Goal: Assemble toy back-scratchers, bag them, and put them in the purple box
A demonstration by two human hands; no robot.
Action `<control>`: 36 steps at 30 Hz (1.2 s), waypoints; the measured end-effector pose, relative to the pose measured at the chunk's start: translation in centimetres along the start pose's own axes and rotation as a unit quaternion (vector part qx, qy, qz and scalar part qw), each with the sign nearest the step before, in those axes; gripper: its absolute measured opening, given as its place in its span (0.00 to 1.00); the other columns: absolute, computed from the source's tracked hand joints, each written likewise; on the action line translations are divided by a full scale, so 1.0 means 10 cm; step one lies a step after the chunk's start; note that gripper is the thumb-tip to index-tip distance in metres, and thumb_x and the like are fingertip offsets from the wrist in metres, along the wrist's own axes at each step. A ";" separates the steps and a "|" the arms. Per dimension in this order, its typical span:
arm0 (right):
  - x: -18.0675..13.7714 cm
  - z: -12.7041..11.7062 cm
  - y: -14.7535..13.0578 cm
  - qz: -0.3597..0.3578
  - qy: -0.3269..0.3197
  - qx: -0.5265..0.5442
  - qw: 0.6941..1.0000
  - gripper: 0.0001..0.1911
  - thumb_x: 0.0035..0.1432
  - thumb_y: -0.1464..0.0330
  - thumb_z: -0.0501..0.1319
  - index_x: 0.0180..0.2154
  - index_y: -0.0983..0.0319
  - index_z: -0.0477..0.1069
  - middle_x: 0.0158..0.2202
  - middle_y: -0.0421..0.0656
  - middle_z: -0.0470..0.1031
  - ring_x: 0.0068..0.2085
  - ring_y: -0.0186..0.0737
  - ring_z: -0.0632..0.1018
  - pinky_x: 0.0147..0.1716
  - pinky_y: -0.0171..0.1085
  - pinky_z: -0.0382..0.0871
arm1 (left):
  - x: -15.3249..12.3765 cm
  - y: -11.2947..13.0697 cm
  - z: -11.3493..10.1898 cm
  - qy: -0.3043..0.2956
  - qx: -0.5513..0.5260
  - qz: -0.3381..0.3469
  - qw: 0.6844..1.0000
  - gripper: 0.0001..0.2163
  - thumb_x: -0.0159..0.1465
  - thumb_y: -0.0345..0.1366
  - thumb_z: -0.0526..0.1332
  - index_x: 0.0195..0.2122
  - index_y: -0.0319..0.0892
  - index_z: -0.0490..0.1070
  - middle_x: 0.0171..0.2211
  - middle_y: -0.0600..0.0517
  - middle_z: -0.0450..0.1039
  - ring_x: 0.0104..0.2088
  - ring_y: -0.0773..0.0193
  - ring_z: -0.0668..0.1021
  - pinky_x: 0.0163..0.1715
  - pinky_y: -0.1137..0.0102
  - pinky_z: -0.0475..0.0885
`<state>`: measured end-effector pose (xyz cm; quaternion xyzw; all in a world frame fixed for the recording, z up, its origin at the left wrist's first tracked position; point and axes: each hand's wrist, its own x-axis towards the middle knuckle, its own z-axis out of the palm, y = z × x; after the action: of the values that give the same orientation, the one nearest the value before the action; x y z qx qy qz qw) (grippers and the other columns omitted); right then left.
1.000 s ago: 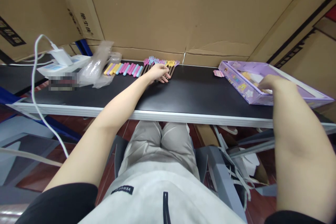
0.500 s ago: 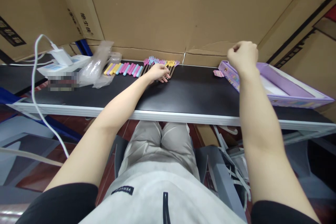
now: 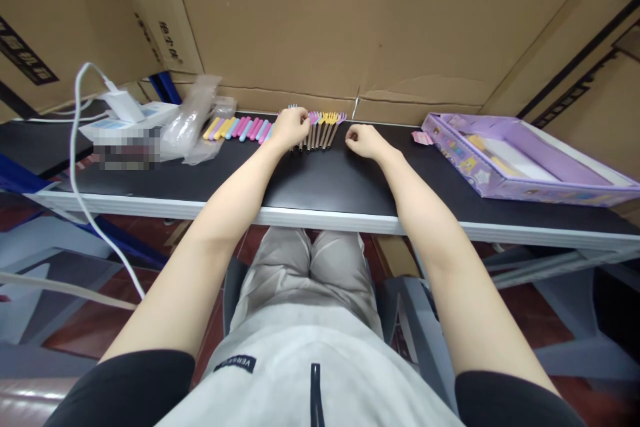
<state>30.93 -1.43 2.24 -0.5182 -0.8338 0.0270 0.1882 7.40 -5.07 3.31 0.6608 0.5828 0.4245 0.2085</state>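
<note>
Small back scratchers (image 3: 327,128) with coloured claw-shaped heads and thin brownish rods lie in a row towards the back of the black table. My left hand (image 3: 291,128) is over the left part of this row, its fingers curled and closed at the heads. Part of the row is hidden under it, and whatever its fingertips hold does not show. Just right of the row, my right hand (image 3: 369,141) hovers low over the table, fingers curled in. I cannot make out anything in it. Coloured sticks (image 3: 240,128) in pink, blue, yellow and purple line up left of my left hand.
An open purple box (image 3: 540,193) stands on the right, a small pink piece (image 3: 423,138) beside it. Clear plastic bags (image 3: 187,123) lie on the left, next to a white power strip with a charger (image 3: 123,105) and cable. Cardboard (image 3: 300,27) walls the table's back.
My right hand has come down and left from above the purple box to beside the back scratchers. My left hand has shifted slightly left and back, uncovering more rods.
</note>
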 end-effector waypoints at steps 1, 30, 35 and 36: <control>0.00 0.03 0.03 -0.001 0.001 0.009 1.000 0.12 0.64 0.75 0.63 0.44 0.62 0.84 0.47 0.53 0.88 0.51 0.53 0.86 0.59 0.49 0.80 | 0.00 0.00 0.00 0.003 0.027 0.015 1.000 0.07 0.66 0.25 0.62 0.32 0.44 0.72 0.43 0.42 0.83 0.63 0.49 0.80 0.67 0.64 0.70; -0.11 -0.01 -0.34 -0.005 -0.046 0.030 0.998 0.26 0.67 0.78 0.63 0.63 0.67 0.84 0.60 0.54 0.86 0.61 0.51 0.86 0.68 0.46 0.76 | 0.12 -0.29 -0.41 0.042 0.356 -0.213 0.909 0.26 0.71 0.30 0.61 0.69 0.32 0.74 0.72 0.29 0.73 0.74 0.39 0.72 0.75 0.49 0.63; -0.10 0.00 -0.33 -0.007 -0.048 0.033 0.998 0.25 0.68 0.78 0.63 0.63 0.68 0.83 0.61 0.55 0.85 0.62 0.52 0.85 0.68 0.45 0.76 | 0.11 -0.31 -0.46 0.027 0.343 -0.214 0.914 0.26 0.72 0.31 0.63 0.70 0.30 0.74 0.70 0.28 0.74 0.74 0.38 0.72 0.75 0.50 0.64; -0.10 0.00 -0.33 -0.007 -0.047 0.034 0.998 0.25 0.68 0.79 0.63 0.63 0.68 0.84 0.61 0.55 0.85 0.62 0.52 0.85 0.68 0.45 0.76 | 0.10 -0.30 -0.46 0.022 0.344 -0.206 0.916 0.25 0.72 0.32 0.62 0.70 0.29 0.74 0.71 0.28 0.73 0.74 0.38 0.72 0.75 0.50 0.64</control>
<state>28.50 -3.84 2.77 -0.5036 -0.8442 0.0783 0.1663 1.91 -4.38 3.83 0.5475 0.8206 0.1598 0.0381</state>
